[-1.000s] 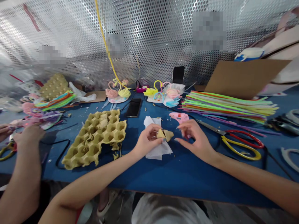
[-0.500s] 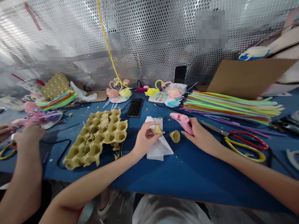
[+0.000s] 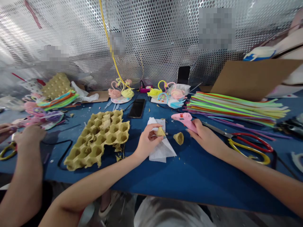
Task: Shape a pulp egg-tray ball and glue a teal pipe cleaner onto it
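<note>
Fingers of the left hand (image 3: 148,142) clamp an egg-tray piece (image 3: 160,132); just right of that piece, fingers of the right hand (image 3: 205,138) clamp a pink glue gun (image 3: 182,118).

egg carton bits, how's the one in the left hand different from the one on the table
The held bit in the left hand is pinched above the white tissue; the table bit lies loose on the blue tabletop. The held bit looks pointed, the table bit rounded. Both are yellowish pulp.
</note>
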### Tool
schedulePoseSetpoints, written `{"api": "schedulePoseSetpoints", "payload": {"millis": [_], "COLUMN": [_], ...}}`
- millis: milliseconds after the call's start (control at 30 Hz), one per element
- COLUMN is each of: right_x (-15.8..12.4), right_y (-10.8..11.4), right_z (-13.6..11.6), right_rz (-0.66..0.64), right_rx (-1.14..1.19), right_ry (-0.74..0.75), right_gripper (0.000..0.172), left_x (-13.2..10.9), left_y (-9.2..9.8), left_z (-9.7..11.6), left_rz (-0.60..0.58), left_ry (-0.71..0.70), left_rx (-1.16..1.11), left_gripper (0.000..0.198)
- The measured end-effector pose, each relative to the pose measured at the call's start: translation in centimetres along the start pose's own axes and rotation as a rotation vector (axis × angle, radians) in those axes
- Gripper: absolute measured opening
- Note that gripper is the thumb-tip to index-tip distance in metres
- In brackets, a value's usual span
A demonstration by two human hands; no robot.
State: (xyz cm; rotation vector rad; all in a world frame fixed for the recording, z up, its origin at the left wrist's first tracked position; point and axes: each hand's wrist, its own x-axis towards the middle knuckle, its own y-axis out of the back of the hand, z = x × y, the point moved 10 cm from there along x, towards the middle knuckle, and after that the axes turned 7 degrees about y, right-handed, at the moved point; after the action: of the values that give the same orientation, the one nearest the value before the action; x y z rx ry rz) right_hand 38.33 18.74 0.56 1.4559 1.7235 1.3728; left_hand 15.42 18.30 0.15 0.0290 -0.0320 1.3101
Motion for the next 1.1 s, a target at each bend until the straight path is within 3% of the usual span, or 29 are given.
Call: {"api": "schedulePoseSetpoints", "payload": {"millis": [500,967,1100], "right_x": [0.5,0.3,0.5], "right_y": [0.2,0.1,0.7], "right_z": [1.0,0.4,-0.1], "right_rz": [0.080,0.034,0.088], "right_rx": [0.213,0.284,0.221], "right_ry": [-0.041,-0.057,0.029], "right_gripper": [0.025,0.023,0.022], "left_x": [0.0,-0.1,-0.1], "left_y": [0.0,0.0,0.0], "left_z": [0.0,0.0,0.0], "left_rz": [-0.006,-0.001,-0.003], "left_ry": [-0.001,-0.009,-0.020], "left_rx": [-0.001,0.010,0.023], "left_gripper": [0.035,0.036,0.036]}}
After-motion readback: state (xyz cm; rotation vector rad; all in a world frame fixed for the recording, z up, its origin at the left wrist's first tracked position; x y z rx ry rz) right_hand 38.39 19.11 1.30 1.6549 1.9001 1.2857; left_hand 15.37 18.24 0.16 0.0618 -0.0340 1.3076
